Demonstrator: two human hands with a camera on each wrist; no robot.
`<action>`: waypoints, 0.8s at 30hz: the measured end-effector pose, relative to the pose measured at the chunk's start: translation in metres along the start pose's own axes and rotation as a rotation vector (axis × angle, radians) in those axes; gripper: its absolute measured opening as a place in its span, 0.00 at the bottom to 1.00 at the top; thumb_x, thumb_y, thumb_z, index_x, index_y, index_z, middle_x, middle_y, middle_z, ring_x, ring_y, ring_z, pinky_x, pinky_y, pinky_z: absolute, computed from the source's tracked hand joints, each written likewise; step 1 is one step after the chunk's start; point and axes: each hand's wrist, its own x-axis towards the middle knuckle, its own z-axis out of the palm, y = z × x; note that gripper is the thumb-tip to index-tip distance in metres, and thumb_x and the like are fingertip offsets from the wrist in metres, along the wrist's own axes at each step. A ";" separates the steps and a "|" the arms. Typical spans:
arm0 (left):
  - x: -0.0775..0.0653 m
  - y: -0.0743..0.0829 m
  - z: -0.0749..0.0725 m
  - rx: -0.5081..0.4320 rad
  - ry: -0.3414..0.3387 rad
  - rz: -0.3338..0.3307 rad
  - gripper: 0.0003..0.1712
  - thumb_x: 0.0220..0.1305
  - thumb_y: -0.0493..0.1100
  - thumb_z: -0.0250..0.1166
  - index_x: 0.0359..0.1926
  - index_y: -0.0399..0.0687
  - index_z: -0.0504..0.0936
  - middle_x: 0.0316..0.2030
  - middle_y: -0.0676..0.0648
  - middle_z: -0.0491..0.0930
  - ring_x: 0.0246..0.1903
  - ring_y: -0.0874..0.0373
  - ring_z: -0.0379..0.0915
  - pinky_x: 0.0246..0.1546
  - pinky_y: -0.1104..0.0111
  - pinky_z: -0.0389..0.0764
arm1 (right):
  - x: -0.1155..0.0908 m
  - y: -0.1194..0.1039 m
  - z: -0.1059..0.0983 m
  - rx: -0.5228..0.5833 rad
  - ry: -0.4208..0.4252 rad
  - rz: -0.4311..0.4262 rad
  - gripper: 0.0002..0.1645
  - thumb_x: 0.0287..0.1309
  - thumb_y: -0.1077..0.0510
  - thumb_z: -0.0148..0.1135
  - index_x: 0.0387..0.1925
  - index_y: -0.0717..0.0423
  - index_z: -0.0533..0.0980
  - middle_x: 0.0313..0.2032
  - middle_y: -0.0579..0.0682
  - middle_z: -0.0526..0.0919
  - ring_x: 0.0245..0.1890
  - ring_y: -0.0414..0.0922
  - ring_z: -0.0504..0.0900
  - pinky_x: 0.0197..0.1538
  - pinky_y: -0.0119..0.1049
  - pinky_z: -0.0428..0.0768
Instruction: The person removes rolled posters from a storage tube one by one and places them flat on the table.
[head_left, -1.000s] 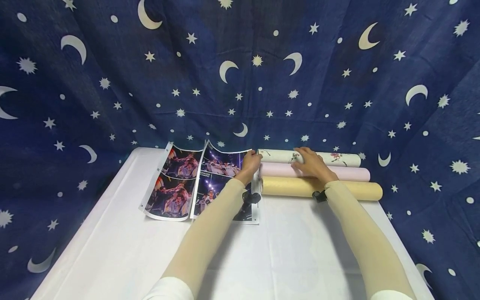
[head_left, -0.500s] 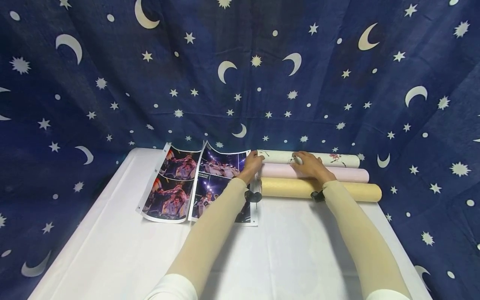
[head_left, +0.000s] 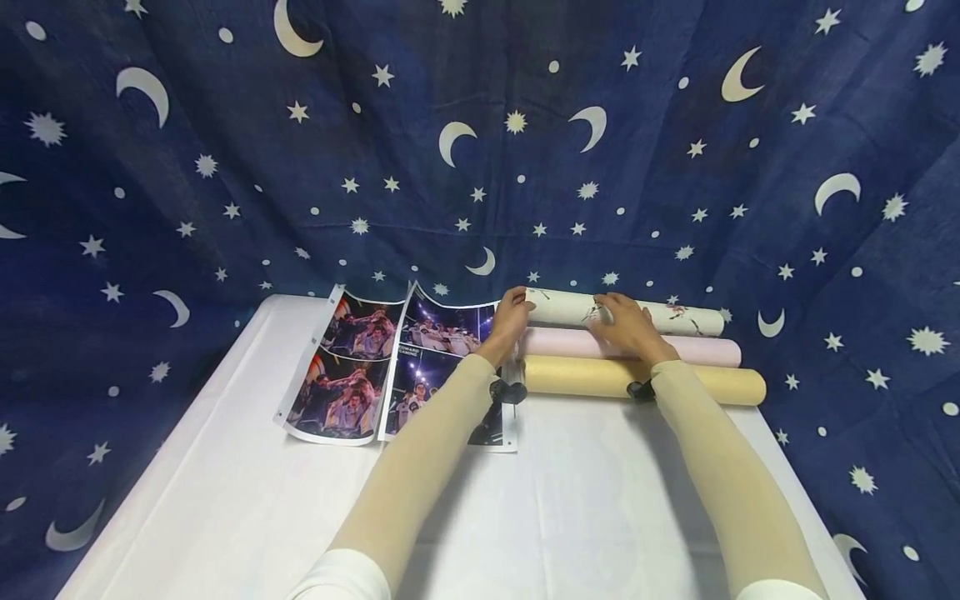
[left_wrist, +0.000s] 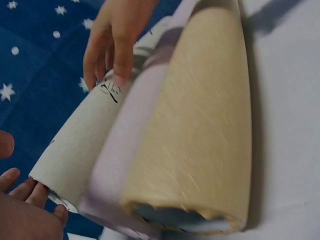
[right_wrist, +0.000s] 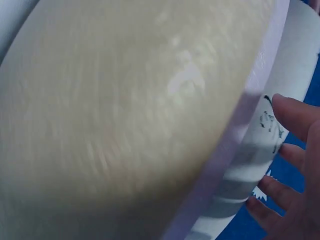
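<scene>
A white wallpaper roll (head_left: pixel 562 307) with a printed flower-and-branch pattern lies at the back of the table. My left hand (head_left: pixel 511 318) grips its left end, and in the left wrist view the fingers (left_wrist: pixel 37 194) reach in at the roll's open end. Around the middle of the same roll, my right hand (head_left: pixel 624 323) holds with thumb on the near side and fingers over the far side. The roll's left end sits raised and pushed back from a pale pink roll (head_left: pixel 562 344). In front of that lies a yellow roll (head_left: pixel 577 377).
Several photo posters (head_left: pixel 345 375) with curled edges lie on the left, partly under my left arm. The white-covered table (head_left: pixel 600 500) ends at a dark blue curtain (head_left: pixel 480 125) with moons and stars, which hangs right behind the rolls.
Both hands have taken firmer hold of the white patterned roll. Its left end has moved up and away from the pink roll. The pink and yellow rolls have stayed in place.
</scene>
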 end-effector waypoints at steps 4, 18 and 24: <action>-0.004 0.010 0.005 -0.036 -0.020 0.026 0.29 0.68 0.37 0.53 0.69 0.43 0.65 0.69 0.42 0.67 0.71 0.49 0.61 0.71 0.59 0.64 | -0.002 0.003 -0.005 0.012 0.019 0.003 0.43 0.66 0.44 0.58 0.75 0.51 0.54 0.75 0.65 0.51 0.75 0.66 0.47 0.69 0.74 0.39; -0.022 0.039 0.020 -0.088 -0.057 0.111 0.25 0.68 0.35 0.55 0.65 0.43 0.70 0.64 0.43 0.73 0.68 0.53 0.65 0.70 0.60 0.66 | -0.003 0.025 -0.016 -0.052 0.125 0.001 0.50 0.57 0.62 0.68 0.75 0.50 0.52 0.71 0.66 0.57 0.73 0.66 0.51 0.66 0.78 0.40; -0.023 0.042 0.020 -0.055 -0.059 0.145 0.24 0.69 0.35 0.55 0.64 0.44 0.71 0.62 0.44 0.75 0.67 0.53 0.66 0.67 0.59 0.69 | -0.008 0.024 -0.019 -0.090 0.167 -0.036 0.48 0.56 0.60 0.70 0.74 0.49 0.55 0.69 0.66 0.62 0.70 0.69 0.55 0.65 0.80 0.39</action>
